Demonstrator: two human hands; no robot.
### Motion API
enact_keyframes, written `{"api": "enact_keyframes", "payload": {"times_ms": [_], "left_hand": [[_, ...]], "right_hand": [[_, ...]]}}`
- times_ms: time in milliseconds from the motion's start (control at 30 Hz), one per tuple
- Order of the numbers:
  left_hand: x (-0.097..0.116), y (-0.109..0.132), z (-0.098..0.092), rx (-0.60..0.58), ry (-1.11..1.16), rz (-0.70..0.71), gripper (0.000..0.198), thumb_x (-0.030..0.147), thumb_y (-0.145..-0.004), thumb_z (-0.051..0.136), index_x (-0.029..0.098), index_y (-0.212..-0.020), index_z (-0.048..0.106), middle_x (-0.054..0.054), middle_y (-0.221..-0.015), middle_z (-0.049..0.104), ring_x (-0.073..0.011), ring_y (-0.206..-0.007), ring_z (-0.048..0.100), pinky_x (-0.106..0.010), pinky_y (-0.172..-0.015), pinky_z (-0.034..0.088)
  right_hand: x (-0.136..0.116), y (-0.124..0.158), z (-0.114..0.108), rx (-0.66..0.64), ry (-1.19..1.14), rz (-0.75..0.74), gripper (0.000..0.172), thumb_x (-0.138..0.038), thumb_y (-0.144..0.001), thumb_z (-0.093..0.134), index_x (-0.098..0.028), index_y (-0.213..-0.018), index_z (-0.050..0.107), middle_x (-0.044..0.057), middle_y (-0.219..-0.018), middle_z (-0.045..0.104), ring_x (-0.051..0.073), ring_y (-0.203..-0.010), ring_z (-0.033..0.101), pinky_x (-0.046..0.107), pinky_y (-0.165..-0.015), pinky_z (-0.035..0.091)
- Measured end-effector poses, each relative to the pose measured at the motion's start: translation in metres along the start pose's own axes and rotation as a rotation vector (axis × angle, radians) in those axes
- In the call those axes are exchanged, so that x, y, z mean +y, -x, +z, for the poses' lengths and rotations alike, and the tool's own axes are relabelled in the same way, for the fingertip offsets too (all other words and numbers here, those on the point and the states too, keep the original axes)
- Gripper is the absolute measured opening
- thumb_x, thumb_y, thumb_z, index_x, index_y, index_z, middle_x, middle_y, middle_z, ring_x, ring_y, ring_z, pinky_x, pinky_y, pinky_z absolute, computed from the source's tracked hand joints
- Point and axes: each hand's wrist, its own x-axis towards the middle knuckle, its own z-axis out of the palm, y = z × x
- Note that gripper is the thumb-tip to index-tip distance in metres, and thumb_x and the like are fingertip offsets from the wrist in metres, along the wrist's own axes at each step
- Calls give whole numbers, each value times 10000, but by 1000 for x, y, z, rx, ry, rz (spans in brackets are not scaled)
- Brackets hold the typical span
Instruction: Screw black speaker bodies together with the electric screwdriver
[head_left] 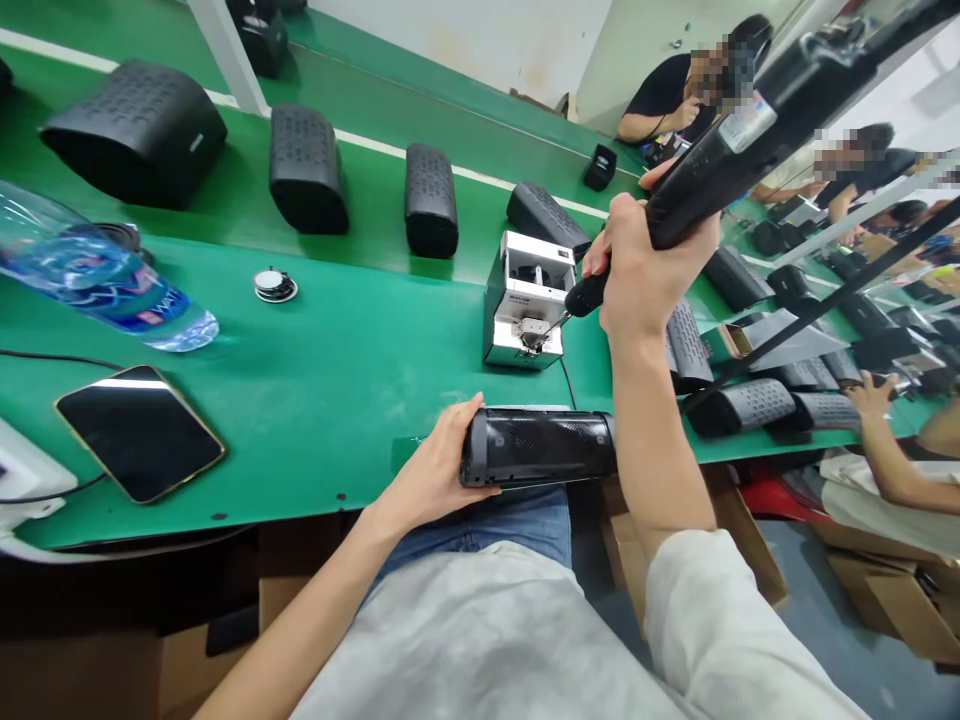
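I'm seeing the black speaker body (547,445) at lower centre, along the near edge of the green table (337,400), and my left hand (442,455) is gripping its left end, digits showing above and below. It's looking rigid and fairly solid to me, its glossy shell probably slippery, its perforated face likely the part to spare; I'm favouring that end cap as the hold. Up and to the right, my right hand (660,260) is wrapping round the lower barrel of the black power screwdriver (720,150), probably weighty and top-heavy. Its bit is reaching the front of the silver screw feeder (529,300), just right of centre. Further out, dark speakers (431,200) are lining the upper frame, while a phone (141,432) and a bottle (105,270) are sitting at left.
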Motion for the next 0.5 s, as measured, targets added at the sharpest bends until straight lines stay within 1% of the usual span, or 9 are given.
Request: {"api": "enact_keyframes", "payload": {"times_ms": [67,100,200,267,333,400,433,467,500], "left_hand": [[1,0,0,-2,-3,2,1425,241,-818,988,405,-1797,-33,-215,-1741,385,-458,-1632,459,-694,-1297,476],[1,0,-1,1,-2,5,1419,247,-821,987,403,-1798,-30,-216,-1745,380,-457,-1632,459,-694,-1298,475],[0,0,-1,6,2,17,1412,268,-830,985,397,-1800,-32,-219,-1759,365,-452,-1633,455,-689,-1299,472],[0,-1,-1,8,5,27,1407,282,-836,980,391,-1804,-37,-219,-1757,370,-448,-1632,456,-682,-1299,472],[-1,-1,-1,9,6,39,1398,289,-842,973,377,-1808,-35,-221,-1749,381,-446,-1628,459,-677,-1303,468],[-1,-2,0,14,4,55,1402,296,-837,976,354,-1812,-30,-228,-1736,393,-449,-1615,468,-673,-1303,466],[-1,-2,0,18,0,63,1406,297,-833,978,342,-1815,-27,-231,-1730,397,-452,-1609,471,-670,-1303,465],[-2,-2,0,23,-2,71,1411,301,-828,982,332,-1817,-23,-232,-1723,403,-454,-1601,476,-666,-1302,466],[-3,-2,0,28,-4,78,1415,308,-822,986,323,-1819,-18,-231,-1716,410,-455,-1593,482,-662,-1300,468]], "right_hand": [[0,-2,-2,11,-13,3,804,-1042,-590,836,-418,-953,483,-116,-595,440,160,-566,323,397,-494,381],[0,-1,-2,7,-18,5,792,-1036,-602,837,-421,-953,483,-116,-591,434,161,-565,316,403,-500,384],[-2,4,-3,-11,14,4,671,-974,-748,799,-422,-957,480,-109,-594,424,158,-549,310,417,-536,402],[-11,10,-5,-28,52,6,580,-894,-828,781,-417,-959,479,-105,-594,428,157,-525,327,418,-537,408],[-28,20,-9,-29,45,4,487,-752,-857,820,-399,-961,500,-103,-579,427,156,-487,350,409,-497,407],[-53,31,-17,15,-37,-42,319,-503,-850,832,-368,-965,567,-102,-565,406,149,-439,355,370,-422,350],[-68,38,-23,49,-87,-78,258,-394,-818,819,-347,-936,594,-102,-560,382,140,-421,342,344,-391,306],[-84,45,-30,54,-104,-83,223,-327,-787,802,-330,-880,599,-99,-561,359,131,-413,334,321,-373,280],[-99,53,-37,38,-114,-70,223,-287,-766,796,-312,-806,578,-94,-563,338,120,-406,326,301,-358,267]]}}
